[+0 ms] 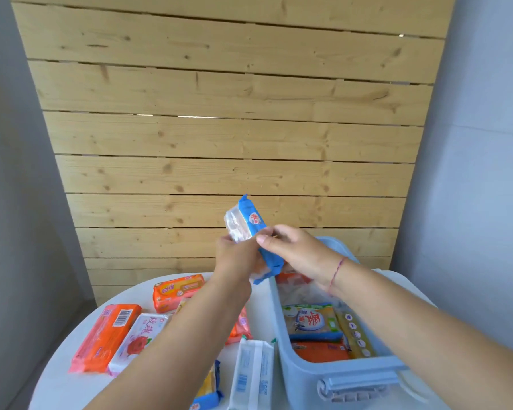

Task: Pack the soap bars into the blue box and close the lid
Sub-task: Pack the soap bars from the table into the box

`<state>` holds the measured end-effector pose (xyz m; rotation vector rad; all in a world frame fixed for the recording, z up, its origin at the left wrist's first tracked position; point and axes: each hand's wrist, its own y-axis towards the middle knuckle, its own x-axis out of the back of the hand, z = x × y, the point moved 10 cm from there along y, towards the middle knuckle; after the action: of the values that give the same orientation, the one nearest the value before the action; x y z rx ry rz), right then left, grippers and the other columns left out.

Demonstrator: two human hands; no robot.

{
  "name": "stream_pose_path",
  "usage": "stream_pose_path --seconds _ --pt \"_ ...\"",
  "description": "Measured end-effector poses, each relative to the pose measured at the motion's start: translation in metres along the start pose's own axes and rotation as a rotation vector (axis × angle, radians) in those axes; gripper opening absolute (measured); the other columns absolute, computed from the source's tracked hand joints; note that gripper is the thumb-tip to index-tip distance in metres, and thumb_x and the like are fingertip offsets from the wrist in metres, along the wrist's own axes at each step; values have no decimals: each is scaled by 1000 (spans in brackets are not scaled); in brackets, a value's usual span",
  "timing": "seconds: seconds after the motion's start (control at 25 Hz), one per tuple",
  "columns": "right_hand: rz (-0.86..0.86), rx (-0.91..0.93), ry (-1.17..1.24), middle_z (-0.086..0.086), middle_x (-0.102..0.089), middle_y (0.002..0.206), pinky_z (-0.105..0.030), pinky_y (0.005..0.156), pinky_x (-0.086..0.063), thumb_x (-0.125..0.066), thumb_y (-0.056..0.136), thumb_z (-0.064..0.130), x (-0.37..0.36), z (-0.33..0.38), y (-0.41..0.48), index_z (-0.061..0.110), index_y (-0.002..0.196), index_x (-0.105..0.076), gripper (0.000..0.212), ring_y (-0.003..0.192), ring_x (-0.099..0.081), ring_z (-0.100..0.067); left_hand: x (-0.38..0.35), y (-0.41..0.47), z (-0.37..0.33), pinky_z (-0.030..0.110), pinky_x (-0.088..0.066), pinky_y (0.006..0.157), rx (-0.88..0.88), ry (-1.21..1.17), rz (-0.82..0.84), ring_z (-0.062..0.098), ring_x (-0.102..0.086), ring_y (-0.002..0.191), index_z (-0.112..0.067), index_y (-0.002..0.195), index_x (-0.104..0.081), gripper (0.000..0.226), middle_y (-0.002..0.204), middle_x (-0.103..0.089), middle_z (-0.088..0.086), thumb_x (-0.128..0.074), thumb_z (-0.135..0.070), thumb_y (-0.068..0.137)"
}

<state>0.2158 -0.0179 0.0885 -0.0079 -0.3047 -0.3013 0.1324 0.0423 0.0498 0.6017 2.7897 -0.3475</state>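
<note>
A blue-wrapped soap bar [251,223] is held upright in the air over the far left corner of the open pale blue box [282,329]. My left hand [234,258] grips its clear left side and my right hand [296,253] pinches its blue right edge. Inside the box lie several packed bars, among them a blue and green one [310,322], an orange one [320,352] and a yellow one [354,332]. On the white table left of the box lie loose bars: two orange [105,337] [176,291], a white rose one [137,338], a white one [253,377].
The round white table [60,386] ends close at the left and front. A wooden plank wall [219,128] stands right behind it. The box has a latch handle [359,384] on its near wall. Another blue and yellow bar [209,389] lies under my left forearm.
</note>
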Motion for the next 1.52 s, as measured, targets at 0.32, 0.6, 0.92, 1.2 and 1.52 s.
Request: stream_pose_path --seconds 0.32,0.6,0.92,1.2,1.52 --pt "-148 50 -719 6 -49 65 -22 53 -32 -71 78 21 89 -1 3 15 83 -56 17 64 -47 -18 -60 6 17 43 -49 96 -63 389 144 24 -63 97 -16 95 -66 44 110 -67 13 -55 -57 83" --pt "216 -45 -1136 -2 -52 90 -31 70 -38 -67 80 22 69 -86 38 11 105 -60 28 84 -50 -20 -27 10 63 29 -46 81 -78 856 219 16 -56 96 -22 140 -36 52 114 -59 -1 -53 -25 91" --pt "17 78 -1405 0 -50 107 -30 79 -39 -77 66 47 78 -96 63 17 103 -49 55 98 -47 -19 -24 10 68 31 -45 96 -55 797 224 21 -56 113 -24 151 -11 68 129 -58 7 -48 -28 95" --pt "-7 30 -1394 1 -46 99 -28 70 -33 -72 71 52 85 -101 53 19 104 -52 51 91 -48 -19 -23 6 67 31 -46 95 -54 777 223 20 -56 110 -24 151 -12 67 128 -58 6 -48 -28 95" --pt "60 -62 -1325 0 -45 92 -27 68 -30 -67 83 27 96 -106 46 17 86 -42 27 81 -43 -19 -24 9 67 33 -43 100 -75 812 221 23 -53 120 -23 151 -9 67 138 -52 6 -46 -29 96"
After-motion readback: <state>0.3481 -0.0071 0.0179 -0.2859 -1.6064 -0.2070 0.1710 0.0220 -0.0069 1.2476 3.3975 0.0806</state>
